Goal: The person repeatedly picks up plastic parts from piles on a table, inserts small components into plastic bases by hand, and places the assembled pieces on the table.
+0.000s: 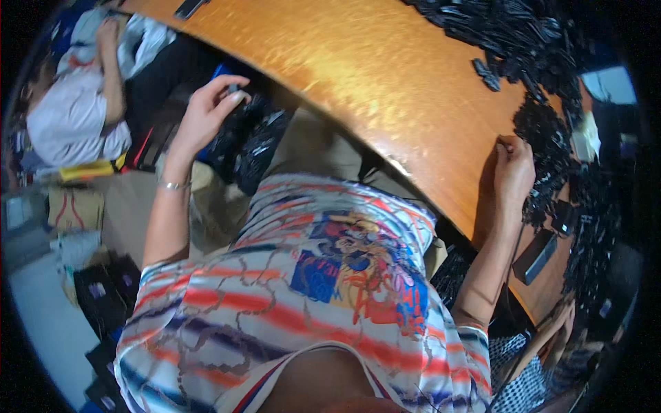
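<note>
My left hand (206, 113) is raised just off the table's near edge, over black plastic bags. Its thumb and forefinger pinch a small dark piece (233, 88), too small to tell its kind. At the right, my right hand (514, 172) rests on the wooden table (344, 76) with its fingers drawn together. Whatever they may hold is hidden. Right beside that hand lies a heap of small black parts (544, 131). Farther back is a larger pile of longer black pieces (496, 27).
Black plastic bags (258, 148) sit below the table edge on the left. A black rectangular box (535, 257) lies at the table's right end. One person in a white shirt (69, 124) is at the far left; another person's arm (554, 330) shows at the lower right.
</note>
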Demonstrator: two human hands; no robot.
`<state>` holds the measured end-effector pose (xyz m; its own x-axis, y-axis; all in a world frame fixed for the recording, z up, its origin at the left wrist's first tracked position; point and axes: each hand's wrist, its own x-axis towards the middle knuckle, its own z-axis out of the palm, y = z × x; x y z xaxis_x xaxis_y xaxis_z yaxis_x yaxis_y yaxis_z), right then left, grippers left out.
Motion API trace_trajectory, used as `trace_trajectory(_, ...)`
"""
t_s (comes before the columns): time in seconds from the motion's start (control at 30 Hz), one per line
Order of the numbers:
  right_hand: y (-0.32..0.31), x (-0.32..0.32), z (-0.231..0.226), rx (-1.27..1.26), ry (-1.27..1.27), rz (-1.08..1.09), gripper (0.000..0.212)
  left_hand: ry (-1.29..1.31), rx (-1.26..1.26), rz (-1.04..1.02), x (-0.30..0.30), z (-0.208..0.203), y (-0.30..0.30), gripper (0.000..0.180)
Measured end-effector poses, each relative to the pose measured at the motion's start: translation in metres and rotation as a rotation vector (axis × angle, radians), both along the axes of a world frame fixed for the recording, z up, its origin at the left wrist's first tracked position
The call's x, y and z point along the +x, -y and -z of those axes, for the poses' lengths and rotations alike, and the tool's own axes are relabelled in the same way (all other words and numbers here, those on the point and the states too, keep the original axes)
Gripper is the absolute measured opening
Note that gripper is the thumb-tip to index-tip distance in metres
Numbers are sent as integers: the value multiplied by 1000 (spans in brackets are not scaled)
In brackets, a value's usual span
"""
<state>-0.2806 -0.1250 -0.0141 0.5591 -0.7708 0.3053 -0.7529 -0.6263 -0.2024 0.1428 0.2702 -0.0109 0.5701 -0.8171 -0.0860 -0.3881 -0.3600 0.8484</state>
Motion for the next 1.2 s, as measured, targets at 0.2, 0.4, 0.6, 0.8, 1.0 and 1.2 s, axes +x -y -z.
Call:
trace_trajectory(0.2, -13, 14, 16, -21, 95, -61, 12, 129, 159, -226, 21, 61, -60, 25)
trace_trajectory(0.4, -22, 1, 11, -77, 128, -76, 14, 147, -117, -303, 12, 31, -21, 18)
trace_trajectory(0.6, -38, 12, -1, 405, 219, -116, 25, 58, -275, -123, -21, -2, 79, 16)
trace_trajectory(0.8, -59, 26, -19, 375, 228, -174, 20, 198, -348, 223, -75, -16, 241, 14)
trace_trajectory(1.0, -47, 34, -29, 434, 312, -170, 14, 586, -538, 506, -120, -8, 372, 28)
trace_trajectory(1.2, -32, 36, -17, 425, 452, -155, 11, 520, -419, 582, -141, 5, 405, 22)
